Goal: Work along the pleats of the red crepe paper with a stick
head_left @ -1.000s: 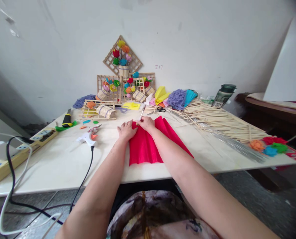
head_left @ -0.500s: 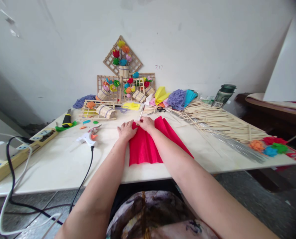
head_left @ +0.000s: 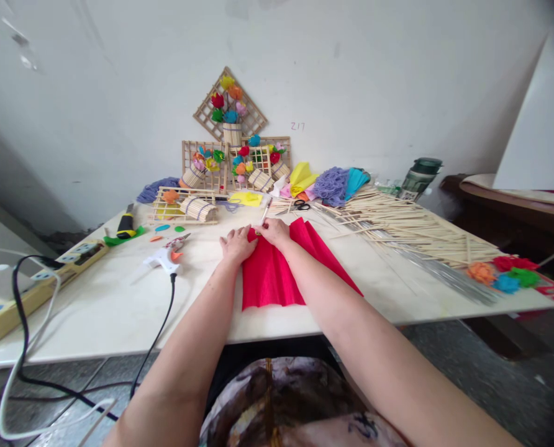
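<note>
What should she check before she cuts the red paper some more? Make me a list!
1. Left hand presses flat on the red crepe paper: ok.
2. Right hand grips the slim tool: ok.
3. Left fingers away from the tool's tip: cannot tell, the hands sit close together.
4. Paper lies fully on the table: ok.
5. Glue gun away from the paper: ok.
6. Glue gun switched off: cannot tell.

The table (head_left: 95,310) is bare at front left; glue gun (head_left: 163,259) and sticks (head_left: 398,226) block the sides.
</note>
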`<state>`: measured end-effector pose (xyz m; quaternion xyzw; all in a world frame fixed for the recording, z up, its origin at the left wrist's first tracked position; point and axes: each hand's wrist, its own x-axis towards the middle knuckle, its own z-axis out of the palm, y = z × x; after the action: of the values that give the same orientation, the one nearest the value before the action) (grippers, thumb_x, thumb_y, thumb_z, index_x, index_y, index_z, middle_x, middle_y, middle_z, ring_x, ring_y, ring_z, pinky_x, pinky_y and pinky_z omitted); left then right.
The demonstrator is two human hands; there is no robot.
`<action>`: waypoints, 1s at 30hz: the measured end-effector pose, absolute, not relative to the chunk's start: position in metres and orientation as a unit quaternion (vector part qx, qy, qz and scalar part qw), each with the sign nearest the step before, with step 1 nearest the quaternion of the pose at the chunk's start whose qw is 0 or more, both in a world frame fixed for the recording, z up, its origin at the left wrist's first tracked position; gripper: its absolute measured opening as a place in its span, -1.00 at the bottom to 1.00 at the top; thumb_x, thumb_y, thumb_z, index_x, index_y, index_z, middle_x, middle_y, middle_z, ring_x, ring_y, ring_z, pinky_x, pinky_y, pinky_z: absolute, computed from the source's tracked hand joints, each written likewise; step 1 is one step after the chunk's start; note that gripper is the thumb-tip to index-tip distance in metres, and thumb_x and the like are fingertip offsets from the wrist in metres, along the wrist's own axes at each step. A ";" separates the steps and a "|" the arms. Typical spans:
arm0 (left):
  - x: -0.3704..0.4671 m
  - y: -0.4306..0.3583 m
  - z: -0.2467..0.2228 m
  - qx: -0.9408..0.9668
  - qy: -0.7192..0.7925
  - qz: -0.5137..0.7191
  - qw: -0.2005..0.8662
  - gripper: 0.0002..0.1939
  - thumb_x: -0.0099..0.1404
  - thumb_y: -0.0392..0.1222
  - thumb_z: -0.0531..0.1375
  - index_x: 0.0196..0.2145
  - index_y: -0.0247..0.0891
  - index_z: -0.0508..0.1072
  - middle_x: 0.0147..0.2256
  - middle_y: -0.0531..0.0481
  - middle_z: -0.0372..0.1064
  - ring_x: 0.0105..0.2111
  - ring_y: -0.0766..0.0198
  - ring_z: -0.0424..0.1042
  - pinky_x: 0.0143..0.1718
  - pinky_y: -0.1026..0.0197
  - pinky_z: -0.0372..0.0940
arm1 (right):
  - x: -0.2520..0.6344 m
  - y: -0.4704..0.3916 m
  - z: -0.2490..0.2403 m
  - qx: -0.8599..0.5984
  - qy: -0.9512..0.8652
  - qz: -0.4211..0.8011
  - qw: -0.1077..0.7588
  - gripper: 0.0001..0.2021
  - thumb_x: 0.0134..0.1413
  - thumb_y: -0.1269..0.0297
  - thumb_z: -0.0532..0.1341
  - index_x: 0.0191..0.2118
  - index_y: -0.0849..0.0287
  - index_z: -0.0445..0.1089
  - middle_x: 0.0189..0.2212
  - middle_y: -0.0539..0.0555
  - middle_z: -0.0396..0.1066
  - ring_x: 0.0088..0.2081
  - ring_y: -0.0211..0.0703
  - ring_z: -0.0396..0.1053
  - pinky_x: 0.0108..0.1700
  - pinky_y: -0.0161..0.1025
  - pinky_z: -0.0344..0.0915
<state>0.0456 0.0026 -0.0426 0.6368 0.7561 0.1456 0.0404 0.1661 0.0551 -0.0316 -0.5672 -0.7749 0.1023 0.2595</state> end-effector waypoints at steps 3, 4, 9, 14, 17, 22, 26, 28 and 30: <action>0.046 0.002 -0.042 0.637 0.756 0.145 0.040 -0.38 0.17 0.09 -0.06 0.18 -0.04 0.03 0.18 -0.03 0.03 0.18 0.03 -0.06 0.11 -0.27 -0.16 | 0.166 0.056 -0.032 -0.566 -0.776 0.105 0.258 -0.63 -0.05 -0.10 0.10 -0.29 0.04 0.44 -0.31 0.00 0.47 -0.23 -0.13 0.39 -0.24 -0.28 0.25; 0.046 0.002 -0.042 0.637 0.756 0.145 0.040 -0.38 0.17 0.09 -0.06 0.18 -0.04 0.03 0.18 -0.04 0.03 0.18 0.03 -0.06 0.11 -0.27 -0.16 | 0.166 0.056 -0.032 -0.566 -0.776 0.105 0.258 -0.63 -0.05 -0.10 0.10 -0.29 0.04 0.45 -0.31 0.00 0.47 -0.23 -0.13 0.39 -0.25 -0.28 0.25; 0.046 0.002 -0.043 0.638 0.755 0.146 0.037 -0.39 0.16 0.10 -0.06 0.17 -0.04 0.04 0.18 -0.03 0.04 0.18 0.02 -0.06 0.11 -0.27 -0.16 | 0.166 0.056 -0.033 -0.563 -0.779 0.097 0.258 -0.62 -0.05 -0.12 0.09 -0.30 0.03 0.44 -0.31 0.01 0.47 -0.23 -0.14 0.39 -0.24 -0.28 0.25; 0.046 0.003 -0.043 0.638 0.756 0.145 0.036 -0.38 0.17 0.10 -0.06 0.17 -0.05 0.04 0.17 -0.04 0.04 0.17 0.01 -0.05 0.10 -0.27 -0.15 | 0.165 0.055 -0.032 -0.567 -0.778 0.093 0.255 -0.62 -0.06 -0.12 0.10 -0.30 0.03 0.44 -0.31 0.01 0.47 -0.22 -0.13 0.38 -0.23 -0.28 0.24; 0.045 0.003 -0.043 0.640 0.754 0.145 0.038 -0.39 0.17 0.10 -0.06 0.17 -0.05 0.05 0.18 -0.02 0.04 0.17 0.01 -0.05 0.10 -0.28 -0.15 | 0.165 0.054 -0.031 -0.567 -0.779 0.092 0.250 -0.64 -0.05 -0.10 0.10 -0.29 0.03 0.44 -0.30 0.01 0.47 -0.21 -0.13 0.38 -0.22 -0.28 0.24; 0.045 0.003 -0.043 0.639 0.753 0.152 0.041 -0.39 0.16 0.09 -0.05 0.17 -0.03 0.05 0.18 0.01 0.03 0.18 0.02 -0.07 0.11 -0.28 -0.17 | 0.165 0.053 -0.031 -0.564 -0.783 0.080 0.250 -0.64 -0.03 -0.08 0.09 -0.26 0.02 0.44 -0.29 0.01 0.47 -0.21 -0.13 0.38 -0.21 -0.27 0.24; 0.045 0.003 -0.044 0.640 0.752 0.151 0.039 -0.40 0.16 0.09 -0.05 0.16 -0.03 0.05 0.18 0.02 0.03 0.17 0.01 -0.07 0.10 -0.30 -0.17 | 0.165 0.054 -0.032 -0.565 -0.783 0.074 0.248 -0.65 -0.03 -0.08 0.09 -0.26 0.02 0.44 -0.30 0.01 0.47 -0.22 -0.13 0.38 -0.22 -0.27 0.24; 0.045 0.003 -0.044 0.640 0.752 0.151 0.040 -0.40 0.16 0.09 -0.05 0.16 -0.02 0.05 0.18 0.02 0.03 0.18 0.01 -0.07 0.10 -0.30 -0.17 | 0.165 0.054 -0.033 -0.563 -0.785 0.074 0.250 -0.65 -0.03 -0.08 0.09 -0.26 0.02 0.44 -0.31 0.01 0.47 -0.23 -0.13 0.38 -0.23 -0.27 0.24; 0.045 0.003 -0.044 0.640 0.752 0.151 0.040 -0.40 0.16 0.09 -0.05 0.16 -0.02 0.05 0.18 0.03 0.02 0.18 0.02 -0.07 0.10 -0.30 -0.17 | 0.165 0.055 -0.034 -0.561 -0.785 0.073 0.254 -0.65 -0.03 -0.08 0.08 -0.27 0.02 0.44 -0.32 0.01 0.47 -0.24 -0.13 0.38 -0.24 -0.27 0.24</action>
<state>0.0448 0.0034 -0.0444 0.6401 0.7522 0.1512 0.0404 0.1651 0.0547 -0.0335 -0.5605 -0.7850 0.0725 0.2538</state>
